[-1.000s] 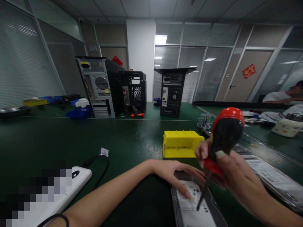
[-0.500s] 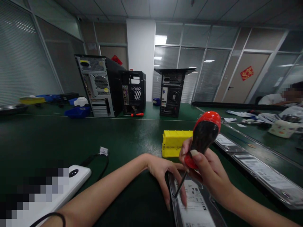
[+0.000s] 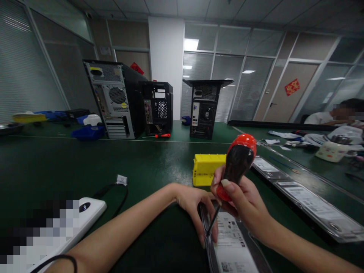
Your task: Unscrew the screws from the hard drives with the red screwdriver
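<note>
A hard drive (image 3: 231, 242) with a white label lies on the green table below me. My right hand (image 3: 241, 201) grips a screwdriver (image 3: 240, 157) by its red and black handle. Its shaft slants down to the left, and the tip meets the drive's left edge. My left hand (image 3: 196, 206) is bent over that same edge, thumb at the side and fingers on top, close around the tip. Whether a screw sits under the tip is hidden. Just behind the drive stands a yellow plastic box (image 3: 209, 170), partly covered by my right hand.
More hard drives (image 3: 313, 208) lie in a row to the right. At the left is a white power strip (image 3: 92, 206) with a black cable. Computer cases (image 3: 113, 98) stand at the back, a second screwdriver (image 3: 162, 135) before them. A person (image 3: 321, 117) sits far right.
My left fingers have drawn in closer to the screwdriver tip. The screwdriver stays on the drive's edge, tilted much as before. The whole view has shifted slightly.
</note>
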Available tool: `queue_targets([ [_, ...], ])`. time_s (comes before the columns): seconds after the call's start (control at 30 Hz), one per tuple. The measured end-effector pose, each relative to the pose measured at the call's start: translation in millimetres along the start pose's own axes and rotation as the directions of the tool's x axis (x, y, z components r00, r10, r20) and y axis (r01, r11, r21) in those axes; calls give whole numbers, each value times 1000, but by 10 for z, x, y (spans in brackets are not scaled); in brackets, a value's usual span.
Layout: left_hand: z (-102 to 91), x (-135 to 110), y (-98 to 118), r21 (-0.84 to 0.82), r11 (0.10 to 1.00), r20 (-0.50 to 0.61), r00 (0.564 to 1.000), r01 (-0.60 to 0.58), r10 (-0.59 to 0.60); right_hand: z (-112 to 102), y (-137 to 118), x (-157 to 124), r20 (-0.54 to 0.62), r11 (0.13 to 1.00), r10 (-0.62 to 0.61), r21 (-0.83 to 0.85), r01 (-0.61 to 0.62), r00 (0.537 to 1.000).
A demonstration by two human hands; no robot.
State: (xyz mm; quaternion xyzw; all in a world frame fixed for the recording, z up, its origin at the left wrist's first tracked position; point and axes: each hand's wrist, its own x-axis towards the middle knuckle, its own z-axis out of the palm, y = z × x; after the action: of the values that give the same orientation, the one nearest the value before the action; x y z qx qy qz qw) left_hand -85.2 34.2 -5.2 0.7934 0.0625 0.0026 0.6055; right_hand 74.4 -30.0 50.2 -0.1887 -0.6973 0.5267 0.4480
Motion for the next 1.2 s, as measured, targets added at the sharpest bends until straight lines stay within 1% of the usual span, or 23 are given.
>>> queue_targets([
  [0.1, -5, 8, 7, -15, 1000, 22, 1000, 15, -14, -11, 30, -6, 3, 1000, 12, -5, -12, 1000],
  [0.23, -14, 22, 28, -39, 998, 52, 998, 44, -42, -24, 27, -8, 22, 1000, -2, -15, 3, 1000],
  [0.33, -19, 26, 26, -38, 999, 73, 997, 24, -21, -23, 8, -3, 22, 1000, -10, -28, 11, 1000],
  [0.43, -15, 18, 14, -34, 999, 55, 998, -6, 8, -25, 16, 2, 20, 999, -6, -34, 7, 1000],
  [0.53, -14, 12, 1, -38, 999, 50, 999, -10, 12, -34, 27, 2, 47, 999, 3, -40, -1, 999],
  [0.63, -25, 19, -25, -41, 999, 55, 998, -13, 15, -41, -17, -1, 46, 998, 11, -64, -8, 999],
  [0.73, -42, 31, -64, -48, 999, 55, 998, -21, 24, -55, -118, -7, 65, 993, -1, -118, 9, 998],
  [0.8, -50, 34, -83, -53, 998, 57, 998, -20, 23, -75, -173, -13, 89, 980, -51, -189, 68, 995],
  [0.87, -55, 31, -87, -54, 999, 51, 999, -9, 12, -102, -188, -19, 97, 945, -127, -290, 150, 987],
  [0.93, -55, 26, -74, -48, 999, 40, 999, -14, 16, -132, -161, -20, 117, 886, -220, -392, 248, 969],
  [1.03, -53, 35, -48, -35, 998, 34, 998, -51, 52, -163, -110, 5, 156, 776, -349, -505, 378, 924],
  [1.13, -60, 63, -61, -34, 997, 73, 994, -73, 75, -169, -165, 55, 198, 717, -436, -513, 472, 878],
  [1.2, -65, 76, -83, -35, 997, 91, 993, -74, 77, -162, -285, 96, 205, 720, -463, -481, 501, 862],
])
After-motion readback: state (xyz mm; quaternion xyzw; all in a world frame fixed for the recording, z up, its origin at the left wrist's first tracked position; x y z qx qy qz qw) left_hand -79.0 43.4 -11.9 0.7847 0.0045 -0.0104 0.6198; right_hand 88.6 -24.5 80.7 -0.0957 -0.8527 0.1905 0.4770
